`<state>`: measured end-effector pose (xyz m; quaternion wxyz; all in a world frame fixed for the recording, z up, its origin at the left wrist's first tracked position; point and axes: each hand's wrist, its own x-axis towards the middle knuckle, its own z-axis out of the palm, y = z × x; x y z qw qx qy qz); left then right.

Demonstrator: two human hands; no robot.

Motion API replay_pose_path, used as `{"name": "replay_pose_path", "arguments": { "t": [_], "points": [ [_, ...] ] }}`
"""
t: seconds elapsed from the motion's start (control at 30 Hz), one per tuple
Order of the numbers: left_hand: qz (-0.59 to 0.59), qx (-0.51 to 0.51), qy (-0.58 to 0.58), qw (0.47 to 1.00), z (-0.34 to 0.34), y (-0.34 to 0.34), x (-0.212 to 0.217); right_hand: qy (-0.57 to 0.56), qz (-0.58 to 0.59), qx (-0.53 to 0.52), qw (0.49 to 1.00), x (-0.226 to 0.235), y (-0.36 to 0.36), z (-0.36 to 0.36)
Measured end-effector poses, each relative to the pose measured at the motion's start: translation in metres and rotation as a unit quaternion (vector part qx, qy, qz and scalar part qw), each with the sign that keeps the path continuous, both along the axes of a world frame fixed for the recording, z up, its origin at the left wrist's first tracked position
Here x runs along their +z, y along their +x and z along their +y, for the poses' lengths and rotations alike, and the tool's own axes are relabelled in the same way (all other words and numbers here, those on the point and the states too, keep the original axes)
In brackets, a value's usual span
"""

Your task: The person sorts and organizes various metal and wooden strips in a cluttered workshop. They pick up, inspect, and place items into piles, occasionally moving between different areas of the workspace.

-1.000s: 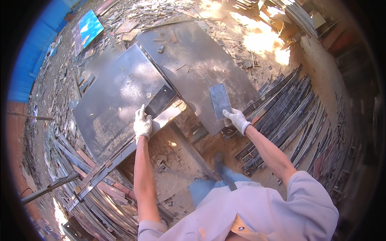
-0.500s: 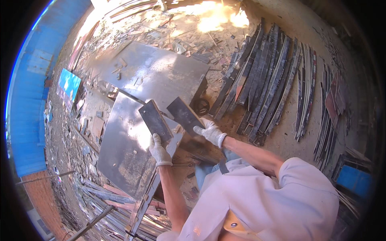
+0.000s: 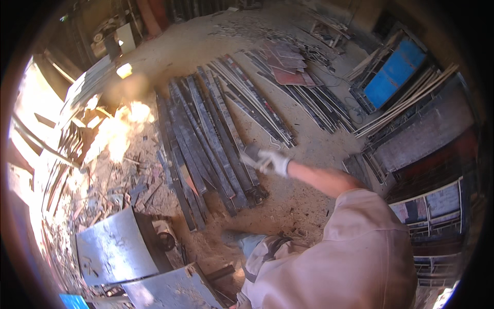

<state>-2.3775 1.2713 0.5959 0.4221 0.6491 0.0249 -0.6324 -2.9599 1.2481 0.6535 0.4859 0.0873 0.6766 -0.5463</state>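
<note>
My right hand (image 3: 275,163), in a white work glove, is stretched out over the floor beside the stack of long dark boards (image 3: 206,139). Its fingers are closed round one end of a short dark board piece (image 3: 251,155), blurred by motion. The piece overlaps the right edge of the stack in view, and I cannot tell whether it touches it. My left hand is out of view.
Two grey metal-topped tables, one (image 3: 116,252) behind the other (image 3: 172,288), stand at lower left near a dark wheel (image 3: 165,241). Thin strips (image 3: 252,98) and reddish panels (image 3: 288,64) lie farther off. Racks with a blue panel (image 3: 395,72) line the right. Wood scraps (image 3: 110,193) litter the left.
My view has swung right, away from the tables. My right hand has carried its board piece out toward the long boards. My left hand, which held another dark piece, has left view.
</note>
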Motion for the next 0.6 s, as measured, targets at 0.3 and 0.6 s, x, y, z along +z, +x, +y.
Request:
{"name": "replay_pose_path", "arguments": {
  "t": [0.3,0.6],
  "points": [
    [0.175,0.416,-0.078,0.889,0.015,0.101,-0.067,-0.001,0.321,0.135,0.937,0.010,-0.293,0.063],
    [-0.052,0.189,-0.187,0.963,0.273,0.040,-0.102,-0.139,0.070,0.439,0.885,-0.079,0.068,0.082]
  ]
}}
